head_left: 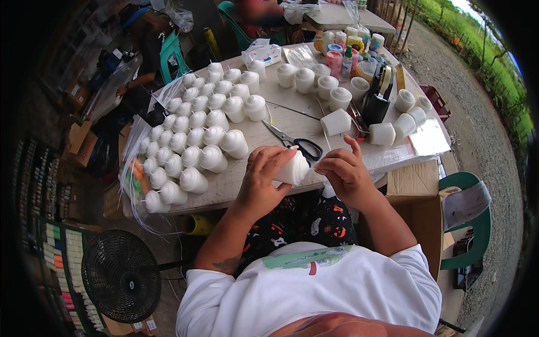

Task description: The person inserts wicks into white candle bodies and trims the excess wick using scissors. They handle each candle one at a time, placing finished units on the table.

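Observation:
Above my lap, at the table's near edge, my left hand [264, 177] is wrapped round a white candle [293, 169], tilted with its stepped top toward the right. Just beside that top, my right hand [343, 173] has its thumb and forefinger pinched together; what lies between them is too small to make out. Scissors [292, 138] with dark handles lie spread on the table just beyond my hands. Another white candle [336, 122] rests on its side past them to the right.
Rows of white candles with wicks [196, 121] fill the table's left side. More stand near a black tape dispenser [378, 92]. Jars [334, 59] crowd the far right. A fan [122, 275] stands at lower left, a cardboard box [412, 208] at right. Another person [143, 53] sits at far left.

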`<act>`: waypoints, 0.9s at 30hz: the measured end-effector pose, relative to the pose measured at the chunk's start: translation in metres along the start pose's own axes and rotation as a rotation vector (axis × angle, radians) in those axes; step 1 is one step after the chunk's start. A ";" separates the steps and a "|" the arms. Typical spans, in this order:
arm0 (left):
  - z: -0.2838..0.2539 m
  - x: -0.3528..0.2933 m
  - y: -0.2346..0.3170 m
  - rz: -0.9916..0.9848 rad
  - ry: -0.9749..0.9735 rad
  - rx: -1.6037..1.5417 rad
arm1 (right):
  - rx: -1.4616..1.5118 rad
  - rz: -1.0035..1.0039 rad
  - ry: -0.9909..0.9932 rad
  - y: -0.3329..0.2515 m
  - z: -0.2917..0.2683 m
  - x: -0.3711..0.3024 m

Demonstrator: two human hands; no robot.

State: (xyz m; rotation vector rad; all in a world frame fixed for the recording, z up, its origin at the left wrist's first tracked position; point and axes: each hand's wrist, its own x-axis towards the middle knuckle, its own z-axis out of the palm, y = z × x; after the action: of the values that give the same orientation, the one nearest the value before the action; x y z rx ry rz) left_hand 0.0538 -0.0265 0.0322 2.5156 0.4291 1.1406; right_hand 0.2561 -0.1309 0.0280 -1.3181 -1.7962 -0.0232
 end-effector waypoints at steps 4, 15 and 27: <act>0.000 0.000 -0.002 -0.013 0.006 -0.004 | -0.007 -0.001 0.023 -0.001 -0.001 0.001; 0.003 0.000 0.001 -0.004 0.011 0.000 | -0.027 -0.023 0.023 -0.002 0.003 0.001; 0.002 -0.022 -0.034 -0.243 0.121 -0.384 | 0.183 0.116 0.110 0.003 -0.014 -0.002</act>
State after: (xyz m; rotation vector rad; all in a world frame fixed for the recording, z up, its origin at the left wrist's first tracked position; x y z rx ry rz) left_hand 0.0368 -0.0057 0.0017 2.0135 0.4802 1.1568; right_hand 0.2673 -0.1378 0.0332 -1.2631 -1.5873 0.1266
